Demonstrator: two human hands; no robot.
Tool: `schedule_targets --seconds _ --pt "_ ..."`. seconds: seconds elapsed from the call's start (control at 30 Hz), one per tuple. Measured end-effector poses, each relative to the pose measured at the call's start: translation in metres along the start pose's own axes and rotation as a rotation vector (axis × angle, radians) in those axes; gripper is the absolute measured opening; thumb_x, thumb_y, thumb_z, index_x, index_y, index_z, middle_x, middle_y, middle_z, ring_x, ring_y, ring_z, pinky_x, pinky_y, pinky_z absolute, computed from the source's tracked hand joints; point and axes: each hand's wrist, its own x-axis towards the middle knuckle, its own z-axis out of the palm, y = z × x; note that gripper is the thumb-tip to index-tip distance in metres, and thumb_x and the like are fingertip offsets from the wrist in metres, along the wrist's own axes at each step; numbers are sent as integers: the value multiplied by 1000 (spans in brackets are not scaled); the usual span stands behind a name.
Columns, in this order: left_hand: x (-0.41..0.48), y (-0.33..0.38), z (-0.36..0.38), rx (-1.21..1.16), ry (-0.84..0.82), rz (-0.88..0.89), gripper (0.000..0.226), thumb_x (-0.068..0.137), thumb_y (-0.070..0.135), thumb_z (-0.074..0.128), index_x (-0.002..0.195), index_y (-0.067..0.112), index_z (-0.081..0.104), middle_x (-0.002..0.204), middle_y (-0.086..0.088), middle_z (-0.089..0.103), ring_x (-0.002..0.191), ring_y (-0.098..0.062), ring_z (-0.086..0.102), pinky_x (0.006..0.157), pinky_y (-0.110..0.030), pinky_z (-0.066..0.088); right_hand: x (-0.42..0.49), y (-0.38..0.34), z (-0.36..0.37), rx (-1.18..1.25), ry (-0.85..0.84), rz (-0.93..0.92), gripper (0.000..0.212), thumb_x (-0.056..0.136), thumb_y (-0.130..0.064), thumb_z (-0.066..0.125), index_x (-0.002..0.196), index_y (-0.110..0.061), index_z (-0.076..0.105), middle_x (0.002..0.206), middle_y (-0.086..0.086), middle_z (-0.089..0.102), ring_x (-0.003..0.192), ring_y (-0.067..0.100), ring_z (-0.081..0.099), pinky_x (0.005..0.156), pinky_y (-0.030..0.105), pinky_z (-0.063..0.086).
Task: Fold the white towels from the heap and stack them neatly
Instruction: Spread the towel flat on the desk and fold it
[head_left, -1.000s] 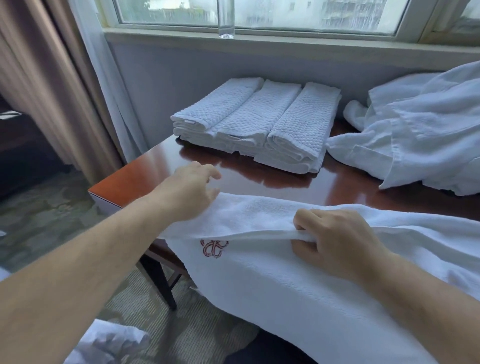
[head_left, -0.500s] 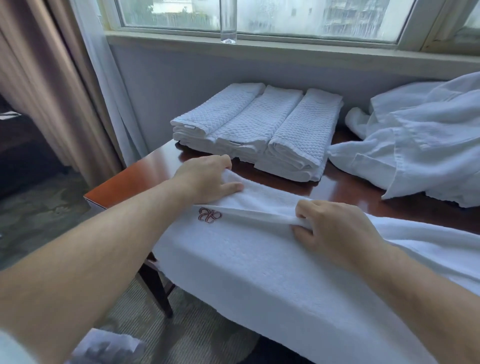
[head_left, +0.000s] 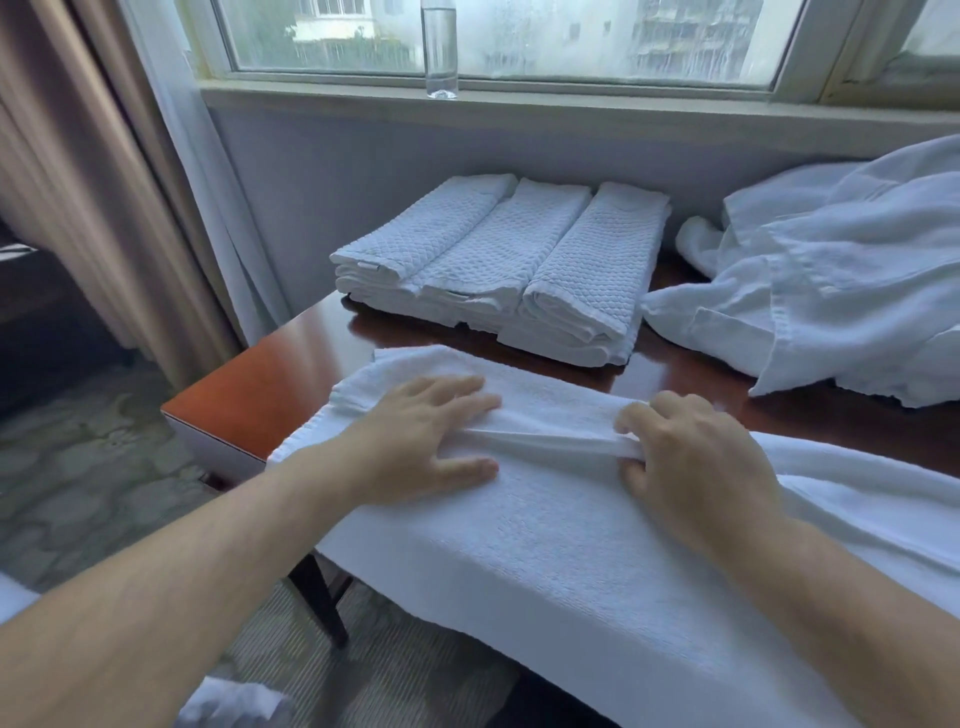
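Towel (head_left: 571, 545), nubby white terry, long band across glossy wooden table (head_left: 249, 395).

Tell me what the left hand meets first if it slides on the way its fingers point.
Probably the right hand, pinching a fold of the towel; only towel lies between.

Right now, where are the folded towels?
In the head view, the folded towels lie at the back of the table, against the wall under the window, just left of the heap.
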Motion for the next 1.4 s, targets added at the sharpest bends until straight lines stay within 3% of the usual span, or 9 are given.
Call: schedule_targets --seconds 0.17,0.33,0.5,0.7,0.83,0.97,1.13,1.27,1.4 --pt "-1 19 -2 -13 182 -4 41 97 45 56 137 43 55 149 12 46 138 -10 38 115 -29 25 -21 36 -5 -200 10 249 32 83 -16 56 112 -26 67 99 0 57 90 27 50 71 36 35" --pt "27 100 15 7 226 132 60 87 40 60 144 31 46 147 7 47 134 -16 41 110 -35 37 -42 59 -3 -75 93 351 44 82 -4 53 121 -16 68 109 11 60 95 37 50 76 43 44" --pt "64 172 30 54 260 136 58 85 30 59 142 25 45 135 2 52 121 -24 48 98 -40 44 -61 86 -5 33 81 474 62 85 -10 58 146 -20 49 134 12 49 114 37 43 89 45 45" --pt "93 237 48 27 237 197 53 84 30 61 136 26 48 132 2 51 119 -24 48 95 -41 44 -116 145 -17 -54 95 653 61 84 -11 57 144 -20 50 131 11 53 113 38 47 87 43 42" --pt "100 259 60 66 225 260 42 92 32 49 133 30 52 129 5 54 115 -24 48 93 -40 43 -155 182 -25 -102 95 795 54 83 -20 63 136 -23 56 128 9 56 115 37 48 90 42 39" --pt "92 258 62 -6 349 372 32 96 24 49 125 24 63 119 4 66 104 -27 59 83 -39 48 -186 209 -31 -4 147 931 50 85 -11 56 131 -28 63 131 7 57 117 37 46 94 43 36" --pt "73 260 54 -16 460 546 36 89 24 45 115 18 70 108 3 72 90 -28 65 72 -37 52 -204 213 -37 92 478 840 30 81 0 63 98 -19 78 122 8 66 113 38 50 92 45 41" --pt "62 260 50 52 337 527 45 88 30 37 115 18 71 106 1 74 90 -30 68 71 -38 54 -222 220 -37 151 380 623 50 73 19 50 98 -13 80 132 13 62 124 36 48 102 37 39" --pt "57 258 49 71 242 490 43 88 34 37 116 25 69 108 9 72 99 -25 66 69 -36 54 -236 223 -41 166 247 537 57 69 23 47 95 -14 81 121 9 69 119 29 55 96 20 32"
